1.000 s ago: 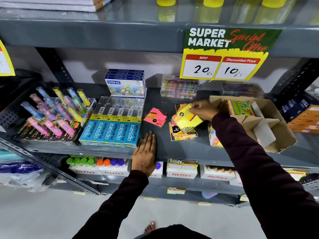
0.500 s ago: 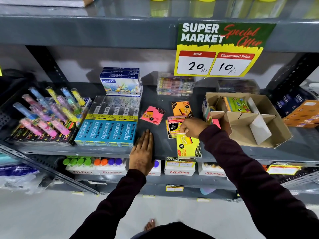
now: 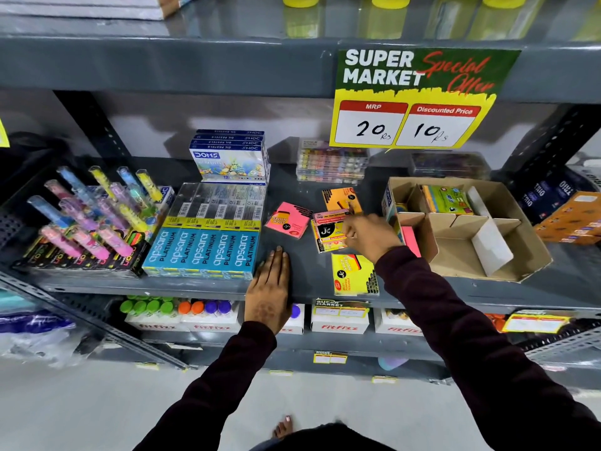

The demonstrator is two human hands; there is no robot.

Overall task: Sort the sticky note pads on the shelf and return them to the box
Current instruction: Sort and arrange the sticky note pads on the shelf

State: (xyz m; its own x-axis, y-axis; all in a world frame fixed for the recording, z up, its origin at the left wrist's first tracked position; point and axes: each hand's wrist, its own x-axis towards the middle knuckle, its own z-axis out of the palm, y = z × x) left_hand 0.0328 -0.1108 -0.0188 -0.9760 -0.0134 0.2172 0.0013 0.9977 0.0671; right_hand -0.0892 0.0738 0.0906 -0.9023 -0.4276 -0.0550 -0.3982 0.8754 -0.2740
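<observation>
Loose sticky note pads lie on the grey shelf (image 3: pixel 302 284): a pink pad (image 3: pixel 287 220), an orange pad (image 3: pixel 338 197), a small stack of pads (image 3: pixel 327 234) and a yellow pad (image 3: pixel 354 275) near the front edge. My right hand (image 3: pixel 369 236) is over the stack's right side, its blurred fingertips touching the top pad; whether they grip it is unclear. My left hand (image 3: pixel 271 288) lies flat on the shelf edge, holding nothing. To the right stands the open cardboard box (image 3: pixel 520 219) with dividers, a green pad (image 3: pixel 445 200) in its back compartment. Another pink pad (image 3: pixel 410 239) stands against the box's left wall.
Left of the pads are blue pencil packs (image 3: pixel 201 252), oil pastel boxes (image 3: pixel 231 157) and a highlighter display (image 3: pixel 94 216). Clear crayon cases (image 3: pixel 331 162) sit at the back. A price sign (image 3: pixel 413 99) hangs from the upper shelf. Orange and dark boxes (image 3: pixel 572 216) stand at the right.
My right hand carried the yellow pad down to the shelf's front edge, let it go, then moved back up onto the stack. My left hand stayed flat.
</observation>
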